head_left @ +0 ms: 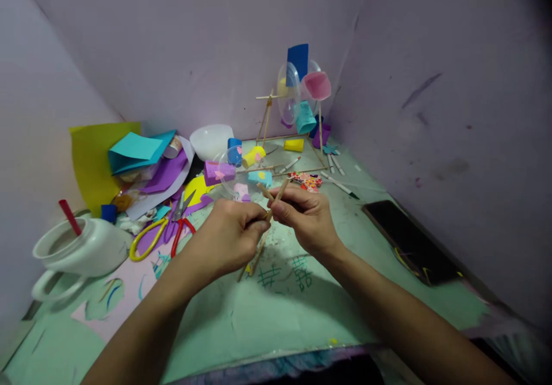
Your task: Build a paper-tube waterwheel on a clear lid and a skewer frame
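Observation:
Both hands meet over the middle of the green table [276,310]. My left hand [228,236] is closed around thin wooden sticks [271,208] that cross each other. My right hand [304,213] pinches the same sticks from the right, fingers curled. One stick runs down below the hands toward the tabletop. Just beyond the hands lie small coloured paper cups [254,156] and more sticks.
A stick frame with clear discs and coloured cups [302,94] stands in the back corner. Red and yellow scissors [166,232], coloured paper sheets [138,152], a white bowl [211,140] and a white pot [84,250] sit left. A dark phone [409,241] lies right.

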A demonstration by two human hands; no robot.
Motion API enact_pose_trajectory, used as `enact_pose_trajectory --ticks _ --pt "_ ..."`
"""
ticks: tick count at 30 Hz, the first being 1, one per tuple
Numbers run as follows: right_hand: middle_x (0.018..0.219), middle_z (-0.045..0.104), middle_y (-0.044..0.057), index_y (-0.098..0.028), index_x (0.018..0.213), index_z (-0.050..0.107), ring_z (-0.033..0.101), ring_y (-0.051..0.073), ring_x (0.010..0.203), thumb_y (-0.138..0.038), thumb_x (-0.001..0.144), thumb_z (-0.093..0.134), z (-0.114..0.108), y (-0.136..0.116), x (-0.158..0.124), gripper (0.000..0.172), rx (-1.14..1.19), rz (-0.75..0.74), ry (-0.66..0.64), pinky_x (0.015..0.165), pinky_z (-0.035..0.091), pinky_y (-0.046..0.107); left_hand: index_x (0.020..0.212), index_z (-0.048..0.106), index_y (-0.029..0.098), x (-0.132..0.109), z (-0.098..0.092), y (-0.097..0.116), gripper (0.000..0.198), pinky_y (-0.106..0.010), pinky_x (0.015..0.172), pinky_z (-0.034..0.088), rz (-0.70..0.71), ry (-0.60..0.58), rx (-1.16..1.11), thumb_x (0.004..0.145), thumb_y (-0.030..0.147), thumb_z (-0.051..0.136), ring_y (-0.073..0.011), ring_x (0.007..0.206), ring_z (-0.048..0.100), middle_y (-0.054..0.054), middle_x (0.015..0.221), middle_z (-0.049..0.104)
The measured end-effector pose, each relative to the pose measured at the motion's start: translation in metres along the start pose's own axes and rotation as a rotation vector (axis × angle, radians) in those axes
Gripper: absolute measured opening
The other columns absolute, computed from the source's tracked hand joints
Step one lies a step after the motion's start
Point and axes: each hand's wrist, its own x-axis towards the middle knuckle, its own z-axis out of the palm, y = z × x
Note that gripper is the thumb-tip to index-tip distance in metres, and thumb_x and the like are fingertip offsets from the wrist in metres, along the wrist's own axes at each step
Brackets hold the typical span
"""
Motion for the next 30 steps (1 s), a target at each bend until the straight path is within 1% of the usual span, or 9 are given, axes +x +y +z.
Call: enact_pose_trajectory --ticks 5,12,16,18,20,22,25,27,30 --pt "0.076 0.063 -0.001 -0.026 0.088 0.072 0.056 0.012 0.069 -0.023 0.072 0.068 -0.002 -0.003 -0.004 0.016 -0.017 -0.024 0.003 0.055 0.045 0.024 0.054 0.054 0.014 -0.002 0.000 0.007 0.023 -0.019 0.044 0.028 0.096 0.082 0.017 0.076 0.012 0.049 -0.0046 0.042 0.039 0.005 0.044 0.048" --pt "0.074 0.062 -0.002 -0.026 0.087 0.071 0.056 0.011 0.068 -0.023 0.076 0.066 -0.001 0.000 -0.009 0.013 -0.047 -0.050 -0.034 0.057 0.045 0.024 0.052 0.052 0.015 -0.004 0.000 0.007 0.024 -0.018 0.044 0.030 0.066 0.017 0.028 0.075 0.011 0.047 -0.0049 0.043 0.042 0.004 0.045 0.050" --pt "0.068 0.058 -0.003 -0.026 0.086 0.071 0.051 0.009 0.061 -0.021 0.075 0.066 -0.010 -0.011 -0.008 0.012 -0.063 -0.074 -0.024 0.053 0.042 0.022 0.066 0.062 0.016 0.000 -0.010 0.002 0.017 -0.018 0.042 0.033 -0.071 -0.118 -0.179 0.076 0.022 0.050 -0.0069 0.041 0.046 0.005 0.045 0.052" --pt "0.069 0.058 -0.003 -0.027 0.088 0.071 0.049 0.008 0.057 -0.023 0.075 0.067 -0.022 -0.021 -0.006 0.014 -0.022 -0.068 0.065 0.049 0.040 0.021 0.070 0.062 0.017 0.011 -0.010 -0.004 0.016 -0.019 0.041 0.035 -0.205 -0.129 -0.227 0.076 0.026 0.051 -0.0078 0.039 0.046 0.006 0.044 0.051" --pt "0.068 0.058 -0.003 -0.028 0.086 0.071 0.045 0.007 0.053 -0.026 0.073 0.069 -0.037 -0.031 -0.002 0.013 0.043 -0.067 0.190 0.044 0.037 0.020 0.066 0.060 0.016 0.028 -0.001 -0.011 0.019 -0.020 0.042 0.036 -0.316 -0.073 -0.138 0.078 0.025 0.049 -0.0084 0.040 0.047 0.005 0.044 0.050" --pt "0.065 0.058 -0.002 -0.028 0.081 0.072 0.043 0.007 0.050 -0.029 0.069 0.072 -0.051 -0.038 0.001 0.012 0.081 -0.064 0.287 0.040 0.034 0.020 0.063 0.059 0.015 0.050 0.018 -0.019 0.020 -0.022 0.045 0.037 -0.333 -0.074 -0.046 0.078 0.023 0.049 -0.0100 0.042 0.050 0.004 0.046 0.051" --pt "0.064 0.056 -0.002 -0.026 0.077 0.072 0.043 0.008 0.050 -0.031 0.066 0.074 -0.064 -0.039 0.003 0.012 0.091 -0.039 0.356 0.039 0.033 0.021 0.058 0.058 0.014 0.083 0.052 -0.031 0.021 -0.026 0.055 0.042 -0.338 -0.068 0.094 0.077 0.023 0.056 -0.0146 0.060 0.058 0.000 0.056 0.056" --pt "0.065 0.057 -0.001 -0.026 0.078 0.071 0.041 0.007 0.049 -0.032 0.066 0.073 -0.067 -0.036 0.003 0.013 0.099 -0.022 0.369 0.039 0.032 0.021 0.070 0.060 0.013 0.099 0.070 -0.038 0.019 -0.029 0.062 0.047 -0.381 -0.085 0.168 0.080 0.029 0.059 -0.0135 0.067 0.058 -0.001 0.068 0.060" --pt "0.063 0.055 -0.002 -0.025 0.079 0.071 0.036 0.007 0.048 -0.033 0.066 0.073 -0.065 -0.030 0.002 0.016 0.154 -0.007 0.349 0.038 0.028 0.020 0.088 0.060 0.013 0.108 0.085 -0.046 0.022 -0.031 0.068 0.050 -0.414 -0.096 0.211 0.083 0.034 0.058 -0.0132 0.074 0.060 -0.002 0.084 0.062"
